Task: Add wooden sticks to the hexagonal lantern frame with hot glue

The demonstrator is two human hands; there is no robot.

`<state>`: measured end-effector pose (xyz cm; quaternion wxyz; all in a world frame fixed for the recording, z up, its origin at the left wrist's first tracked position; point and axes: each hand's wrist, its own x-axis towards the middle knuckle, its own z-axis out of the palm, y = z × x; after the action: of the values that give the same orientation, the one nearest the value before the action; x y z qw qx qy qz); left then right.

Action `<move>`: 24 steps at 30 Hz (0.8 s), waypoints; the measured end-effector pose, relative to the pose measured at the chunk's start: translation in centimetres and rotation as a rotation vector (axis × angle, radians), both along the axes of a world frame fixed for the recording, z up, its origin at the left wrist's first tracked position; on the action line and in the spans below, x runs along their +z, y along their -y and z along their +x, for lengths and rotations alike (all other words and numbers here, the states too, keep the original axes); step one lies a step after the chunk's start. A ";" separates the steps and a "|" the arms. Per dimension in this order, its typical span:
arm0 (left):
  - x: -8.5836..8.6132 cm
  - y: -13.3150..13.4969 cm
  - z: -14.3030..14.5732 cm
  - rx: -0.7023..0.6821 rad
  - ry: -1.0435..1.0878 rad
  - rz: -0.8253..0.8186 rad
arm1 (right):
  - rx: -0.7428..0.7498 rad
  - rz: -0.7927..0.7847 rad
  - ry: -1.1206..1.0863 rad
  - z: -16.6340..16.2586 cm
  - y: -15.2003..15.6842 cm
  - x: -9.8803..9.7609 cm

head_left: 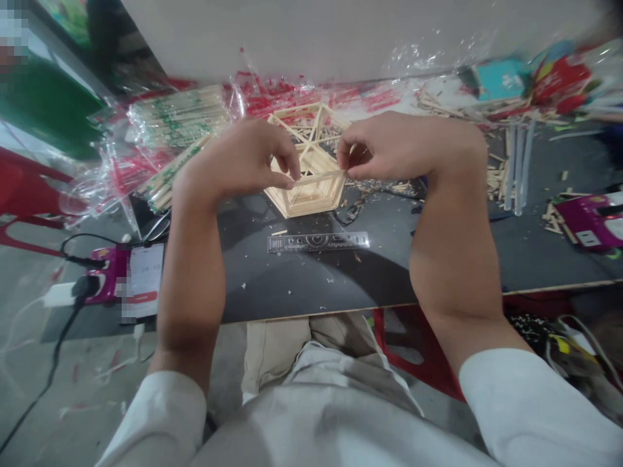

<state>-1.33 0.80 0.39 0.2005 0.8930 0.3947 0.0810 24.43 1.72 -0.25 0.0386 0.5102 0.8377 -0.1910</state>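
Head view shows both hands raised over a black board point(438, 259). The left hand point(243, 162) and right hand point(403, 146) each pinch one end of a thin stick point(318, 178) between thumb and fingertips. The stick lies level between the hands, across the top of a hexagonal frame point(302, 206) of stacked sticks that sits just beneath the fingers. Whether it already touches the frame's rim I cannot tell.

A second frame point(311, 120) stands just beyond the hands. Wrapped stick bundles point(180, 113) lie beyond the left hand, and clear glue rods point(516, 168) lie beyond the right wrist. A purple glue gun point(586, 220) sits well off to the right.

Risks, as I judge them:
- The stick is slender, so uneven pressure from the two pinches could bow or snap it.
- A downward nudge from either hand could shift or skew the light frame below.
- The loose offcuts scattered around the frame could get under it and tilt it.

A dark ruler point(318, 242) lies nearer the body than the hands; its pale markings are too small to read. The phone point(146, 272) below the left forearm shows digits, but they are too blurred to read. No brand is legible anywhere.
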 end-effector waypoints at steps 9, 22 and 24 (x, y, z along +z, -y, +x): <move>0.1 0.3 0.1 0.111 0.089 0.062 | -0.031 -0.011 -0.021 0.0 0.2 0.1; 1.2 0.7 -3.0 0.211 0.032 0.169 | -0.038 -0.018 -0.140 1.2 0.0 0.3; 1.0 0.4 -3.2 0.189 0.044 0.153 | -0.031 -0.015 -0.127 1.2 0.0 0.3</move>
<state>-4.51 0.39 1.38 0.1321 0.8625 0.4651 0.1491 25.58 1.77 0.04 -0.0136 0.5096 0.8290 -0.2298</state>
